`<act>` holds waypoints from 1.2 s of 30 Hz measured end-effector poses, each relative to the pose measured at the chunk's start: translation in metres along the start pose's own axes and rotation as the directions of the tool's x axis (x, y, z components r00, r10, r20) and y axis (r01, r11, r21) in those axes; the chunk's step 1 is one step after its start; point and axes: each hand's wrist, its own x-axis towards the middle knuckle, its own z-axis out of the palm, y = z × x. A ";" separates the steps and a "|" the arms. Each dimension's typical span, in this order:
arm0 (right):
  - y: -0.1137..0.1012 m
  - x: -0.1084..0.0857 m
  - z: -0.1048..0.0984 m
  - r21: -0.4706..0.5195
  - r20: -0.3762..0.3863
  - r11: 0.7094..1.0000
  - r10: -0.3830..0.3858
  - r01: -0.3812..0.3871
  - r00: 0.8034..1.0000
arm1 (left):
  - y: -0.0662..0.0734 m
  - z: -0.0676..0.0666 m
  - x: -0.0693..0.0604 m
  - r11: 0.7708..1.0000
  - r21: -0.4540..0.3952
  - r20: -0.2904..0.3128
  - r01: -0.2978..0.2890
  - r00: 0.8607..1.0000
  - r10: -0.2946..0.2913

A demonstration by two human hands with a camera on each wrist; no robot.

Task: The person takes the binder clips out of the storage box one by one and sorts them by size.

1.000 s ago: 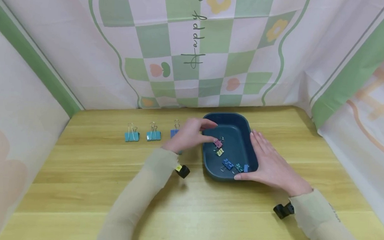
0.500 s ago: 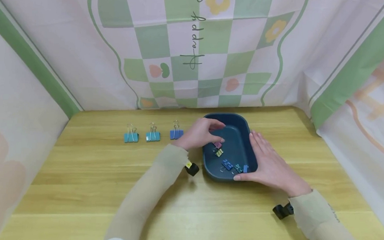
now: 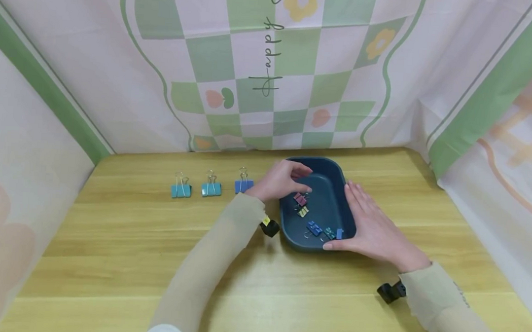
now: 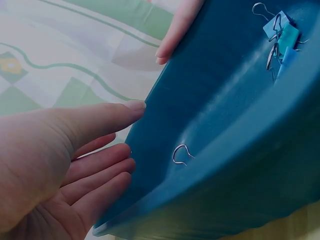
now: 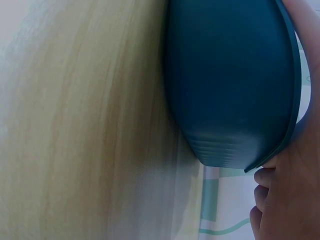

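Note:
A dark blue plastic bin (image 3: pixel 327 190) stands on the table with several small binder clips inside. Among them are a pink binder clip (image 3: pixel 300 199), a yellow one (image 3: pixel 303 211) and a blue one (image 3: pixel 314 228). Over the bin's left rim reaches my left hand (image 3: pixel 280 179), its fingers loosely bent and apart from the thumb. In the left wrist view the gap between that thumb and the fingers holds nothing. My right hand (image 3: pixel 375 232) holds the bin's near right corner, thumb on the front rim and fingers along the right side.
Left of the bin, two teal binder clips (image 3: pixel 181 190) and a larger blue binder clip (image 3: pixel 244 186) stand in a row on the wooden table (image 3: pixel 105 257). A patterned curtain (image 3: pixel 295 56) hangs directly behind the table.
My left hand has moved right, further over the bin, then slightly up off the pink clip. The blue clip on the table is less covered now. My right hand stays put.

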 end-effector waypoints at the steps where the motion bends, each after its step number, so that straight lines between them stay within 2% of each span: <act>1: 0.000 0.000 0.000 -0.001 0.001 1.000 0.000 0.000 1.000 | 0.000 0.000 0.001 1.000 -0.003 0.003 0.007 1.000 -0.007; 6: 0.000 0.000 0.000 -0.006 0.001 1.000 -0.001 0.001 1.000 | 0.003 0.003 0.003 0.999 -0.001 0.024 0.041 0.999 -0.041; 12: 0.000 0.000 -0.001 -0.007 0.002 1.000 -0.003 0.003 1.000 | 0.011 0.007 0.006 0.988 0.119 0.052 0.098 0.993 -0.105; 17: -0.001 0.001 -0.001 -0.005 0.008 1.000 0.003 -0.003 1.000 | 0.019 0.011 0.007 0.973 0.175 0.100 0.151 0.980 -0.170; 20: -0.001 0.000 -0.002 -0.004 0.012 1.000 0.004 -0.004 1.000 | 0.023 0.014 0.005 0.978 0.135 0.154 0.157 0.972 -0.177; 24: -0.001 0.000 -0.002 -0.005 0.010 1.000 0.002 -0.002 1.000 | 0.025 0.020 0.003 0.989 0.059 0.207 0.135 0.968 -0.145; 26: -0.001 0.000 -0.002 -0.004 0.007 1.000 0.000 0.000 1.000 | 0.024 0.023 0.003 0.989 0.093 0.201 0.118 0.970 -0.134; 27: -0.001 0.000 -0.002 -0.004 0.006 1.000 -0.001 0.001 1.000 | 0.024 0.025 0.004 0.985 0.137 0.192 0.108 0.972 -0.134; 31: 0.000 0.000 -0.001 -0.003 -0.001 1.000 -0.009 0.009 1.000 | 0.024 0.031 0.005 0.951 0.293 0.181 0.100 0.971 -0.158; 33: 0.000 0.000 -0.001 -0.003 -0.004 1.000 -0.013 0.013 1.000 | 0.024 0.034 0.006 0.938 0.329 0.183 0.108 0.967 -0.176; 36: 0.000 0.000 0.000 -0.002 -0.005 1.000 -0.014 0.014 1.000 | 0.024 0.036 0.007 0.933 0.333 0.174 0.137 0.964 -0.203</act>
